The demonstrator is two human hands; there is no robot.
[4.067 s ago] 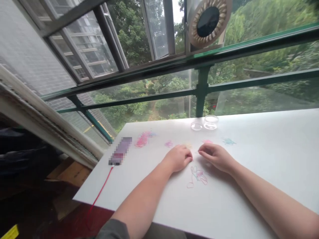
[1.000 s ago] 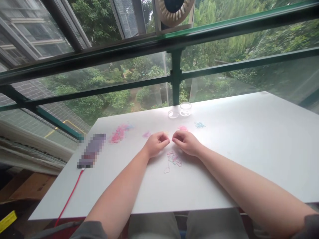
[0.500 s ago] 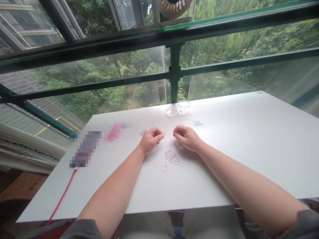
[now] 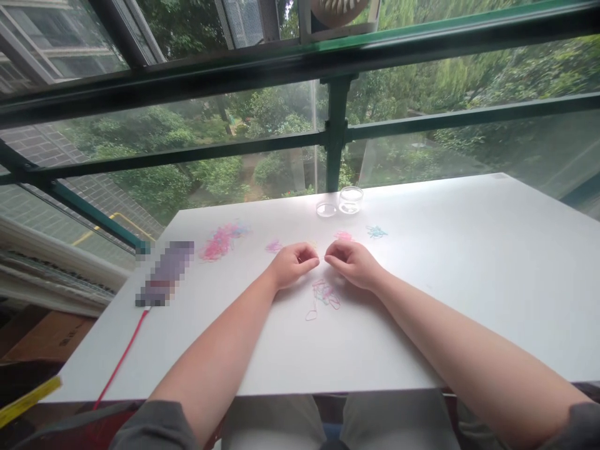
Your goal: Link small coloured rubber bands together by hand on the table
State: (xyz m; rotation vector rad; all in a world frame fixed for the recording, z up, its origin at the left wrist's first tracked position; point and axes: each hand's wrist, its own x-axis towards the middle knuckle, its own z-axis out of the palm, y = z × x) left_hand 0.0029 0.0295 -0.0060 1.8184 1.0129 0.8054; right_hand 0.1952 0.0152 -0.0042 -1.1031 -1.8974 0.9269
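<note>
My left hand (image 4: 295, 264) and my right hand (image 4: 354, 264) are over the middle of the white table (image 4: 398, 337), fingertips pinched and nearly touching each other. What they pinch is too small to make out. Just below them lies a loose tangle of pink and teal bands (image 4: 323, 295). Behind the hands are a small purple pile (image 4: 274, 246), a pink pile (image 4: 344, 235) and a teal pile (image 4: 376, 232). A yellowish pile is mostly hidden behind my left hand.
A larger pink and blue heap (image 4: 222, 242) lies at the left, beside a blurred dark device (image 4: 166, 275) with a red cable (image 4: 122, 357). A clear round container (image 4: 350, 200) and a clear shallow dish (image 4: 326, 209) stand at the back edge, by the window.
My left hand has moved right, closer to my right hand, narrowing the gap between the fingertips. The thin strand seen between them earlier is no longer clear. The view has shifted slightly.
</note>
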